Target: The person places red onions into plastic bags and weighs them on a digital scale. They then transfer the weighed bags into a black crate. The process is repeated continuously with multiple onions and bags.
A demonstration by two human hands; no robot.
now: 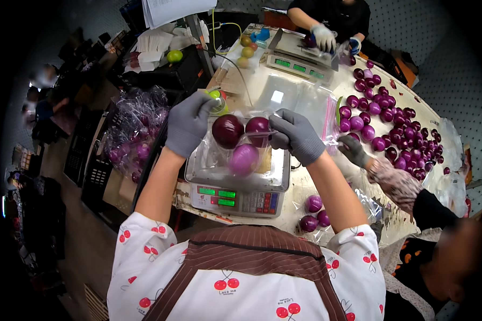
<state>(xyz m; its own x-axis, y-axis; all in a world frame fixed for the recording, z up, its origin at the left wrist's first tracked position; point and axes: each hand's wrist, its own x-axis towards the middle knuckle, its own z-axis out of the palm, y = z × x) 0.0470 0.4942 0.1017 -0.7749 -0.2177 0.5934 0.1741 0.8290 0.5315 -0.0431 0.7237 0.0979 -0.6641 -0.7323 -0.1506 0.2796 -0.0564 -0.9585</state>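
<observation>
Between my two hands hangs a clear plastic bag (224,152) with three red onions (244,159) inside, two dark and one lighter purple. My left hand (188,124), in a grey glove, pinches the bag's upper left corner. Across from it my right hand (299,136), gloved alike, grips the upper right corner. Below the bag is a digital scale (235,202) with a metal pan and lit green displays; whether the bag touches the pan I cannot tell. A small yellow-green and red object (216,95) shows just beyond my left hand.
Left of the scale, a black crate (156,155) holds bagged onions (136,147). Loose red onions (399,125) spread over the table's right side. A co-worker's gloved hand (353,151) reaches in there. Another bag of onions (313,214) lies near my right forearm. Opposite, a person works at a second scale (300,67).
</observation>
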